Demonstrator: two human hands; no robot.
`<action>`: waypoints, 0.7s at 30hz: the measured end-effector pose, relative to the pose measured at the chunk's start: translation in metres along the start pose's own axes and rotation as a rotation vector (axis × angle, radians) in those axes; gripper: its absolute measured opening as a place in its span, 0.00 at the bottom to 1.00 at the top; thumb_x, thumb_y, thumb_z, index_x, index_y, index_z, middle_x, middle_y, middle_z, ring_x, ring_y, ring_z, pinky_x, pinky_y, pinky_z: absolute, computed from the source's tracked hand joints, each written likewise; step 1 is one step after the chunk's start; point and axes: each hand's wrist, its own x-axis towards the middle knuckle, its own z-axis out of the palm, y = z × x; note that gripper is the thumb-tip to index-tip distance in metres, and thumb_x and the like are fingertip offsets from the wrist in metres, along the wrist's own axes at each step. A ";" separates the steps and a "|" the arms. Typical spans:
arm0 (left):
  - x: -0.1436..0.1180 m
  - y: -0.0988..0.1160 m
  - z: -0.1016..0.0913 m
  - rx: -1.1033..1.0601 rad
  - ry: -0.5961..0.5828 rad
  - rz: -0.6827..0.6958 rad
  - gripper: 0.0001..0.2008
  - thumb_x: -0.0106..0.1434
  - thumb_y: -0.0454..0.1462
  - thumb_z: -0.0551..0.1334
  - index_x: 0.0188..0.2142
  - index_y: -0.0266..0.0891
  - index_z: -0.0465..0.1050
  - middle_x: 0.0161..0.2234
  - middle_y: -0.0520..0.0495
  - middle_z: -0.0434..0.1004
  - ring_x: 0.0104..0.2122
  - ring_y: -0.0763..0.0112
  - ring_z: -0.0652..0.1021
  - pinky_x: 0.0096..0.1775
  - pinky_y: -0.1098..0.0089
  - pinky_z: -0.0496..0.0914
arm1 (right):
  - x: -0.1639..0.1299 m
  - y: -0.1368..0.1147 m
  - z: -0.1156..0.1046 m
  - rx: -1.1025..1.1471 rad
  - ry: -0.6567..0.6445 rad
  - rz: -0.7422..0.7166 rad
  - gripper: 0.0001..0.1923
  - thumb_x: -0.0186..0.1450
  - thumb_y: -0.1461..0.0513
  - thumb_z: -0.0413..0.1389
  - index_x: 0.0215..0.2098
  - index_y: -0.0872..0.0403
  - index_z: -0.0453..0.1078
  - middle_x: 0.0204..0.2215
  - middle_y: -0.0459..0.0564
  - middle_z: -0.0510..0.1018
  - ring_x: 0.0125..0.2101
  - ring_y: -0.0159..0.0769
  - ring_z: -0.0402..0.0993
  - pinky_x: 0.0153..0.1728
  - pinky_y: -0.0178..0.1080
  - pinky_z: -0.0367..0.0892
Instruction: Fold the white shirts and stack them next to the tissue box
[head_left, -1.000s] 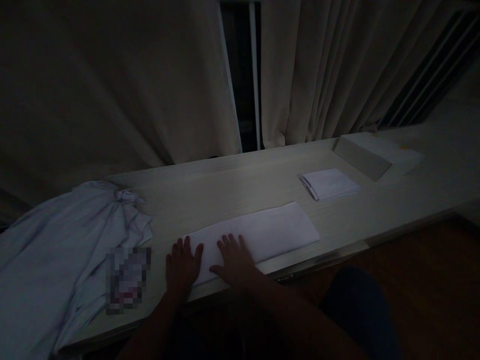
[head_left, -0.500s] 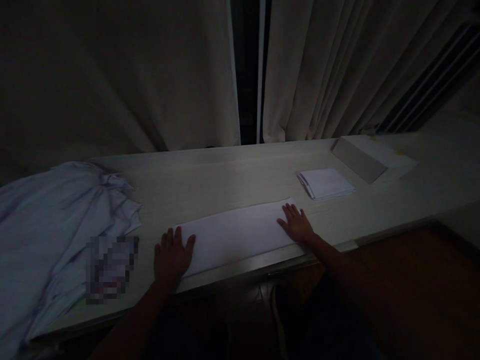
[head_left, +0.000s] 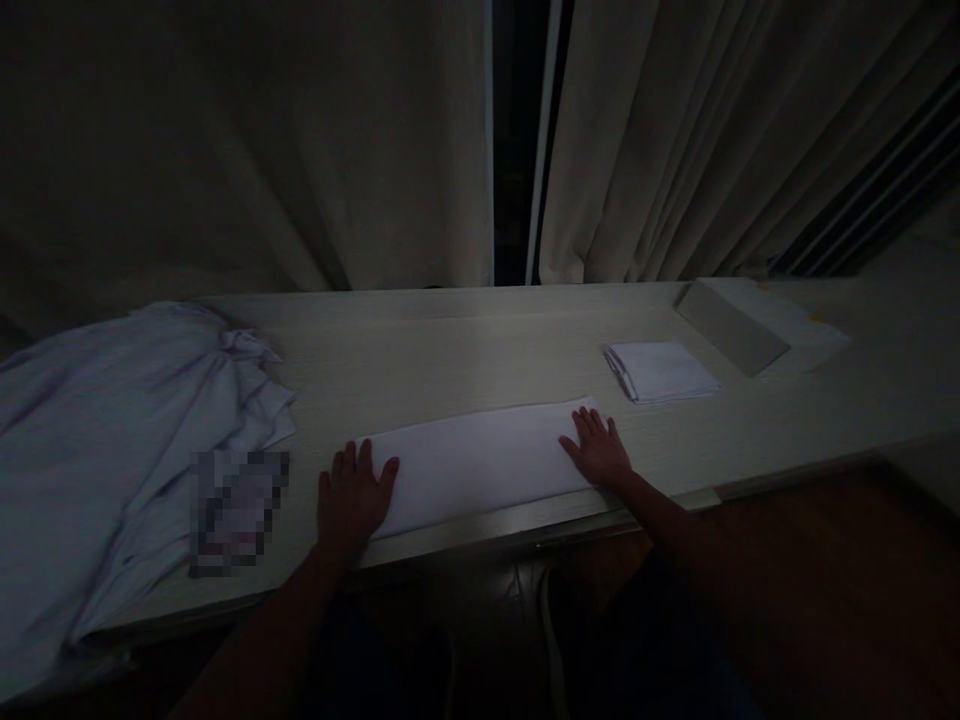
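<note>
A white cloth folded into a long flat strip (head_left: 480, 465) lies along the front of the pale wooden surface (head_left: 420, 360). My left hand (head_left: 356, 500) rests flat on its left end, thumb apart from the fingers. On the right end lies my right hand (head_left: 598, 450), also flat with its fingers spread. Beyond my right hand sits a smaller folded white cloth (head_left: 664, 371), its layered edge facing left.
A heap of white cloth (head_left: 112, 430) covers the left end and hangs over the front edge. Beside it lies a blurred-out item (head_left: 240, 515). At the back right is a grey-and-white box-like object (head_left: 739, 325). Curtains (head_left: 375, 150) hang behind.
The view has shifted and tilted slightly, so things appear a little further right. Both hands stay flat on the cloth strip, which looks unchanged.
</note>
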 end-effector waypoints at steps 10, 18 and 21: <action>0.001 0.000 0.001 0.004 0.018 -0.008 0.39 0.67 0.55 0.39 0.66 0.30 0.51 0.66 0.30 0.52 0.65 0.46 0.55 0.61 0.48 0.50 | 0.011 0.004 0.000 -0.040 -0.012 -0.058 0.48 0.67 0.38 0.29 0.68 0.68 0.49 0.68 0.64 0.48 0.68 0.49 0.37 0.66 0.48 0.31; -0.001 0.003 -0.004 -0.024 0.004 -0.008 0.38 0.67 0.54 0.40 0.67 0.30 0.49 0.67 0.31 0.51 0.66 0.48 0.53 0.62 0.49 0.48 | 0.022 0.011 0.007 0.000 0.016 -0.045 0.46 0.69 0.40 0.28 0.68 0.67 0.47 0.69 0.61 0.46 0.69 0.47 0.33 0.66 0.48 0.36; 0.000 0.002 -0.003 -0.010 -0.003 -0.012 0.38 0.67 0.55 0.40 0.67 0.30 0.48 0.68 0.32 0.49 0.66 0.49 0.52 0.62 0.50 0.48 | 0.020 0.011 0.009 -0.006 0.037 -0.058 0.45 0.69 0.40 0.28 0.68 0.66 0.47 0.69 0.61 0.47 0.69 0.47 0.33 0.66 0.49 0.35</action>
